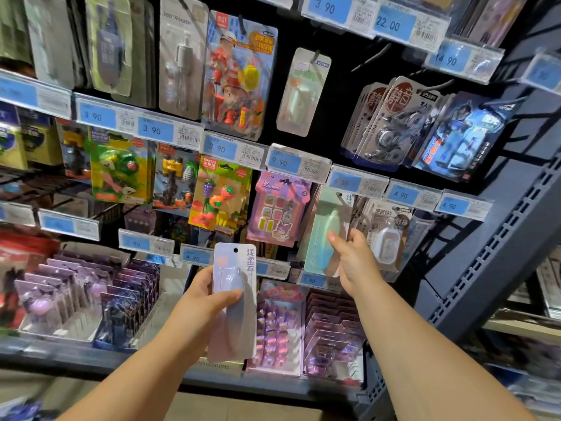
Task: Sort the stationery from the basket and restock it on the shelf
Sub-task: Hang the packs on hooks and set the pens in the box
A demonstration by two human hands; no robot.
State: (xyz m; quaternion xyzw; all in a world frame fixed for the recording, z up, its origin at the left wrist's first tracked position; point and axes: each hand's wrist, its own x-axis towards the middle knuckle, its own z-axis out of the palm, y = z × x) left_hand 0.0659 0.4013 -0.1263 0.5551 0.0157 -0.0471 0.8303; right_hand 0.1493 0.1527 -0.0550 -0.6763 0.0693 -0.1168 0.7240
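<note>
My left hand (204, 302) grips a pale lilac blister pack (235, 323) of correction tape, held upright in front of the lower shelf. Up and to the right, my right hand (353, 256) pinches a mint-green blister pack (323, 226) by its lower edge. That green pack's top hole sits at a metal peg hook (341, 198) below the 6.50 price tag (346, 181). Whether the pack hangs fully on the hook I cannot tell. The basket is out of view.
The pegboard wall is packed with hanging packs: a fruit eraser card (220, 196), a pink Kuromi card (277, 208) and white tape packs (387, 235) beside the green one. Trays of purple packs (91, 287) fill the bottom shelf. A grey metal upright (498, 247) stands at right.
</note>
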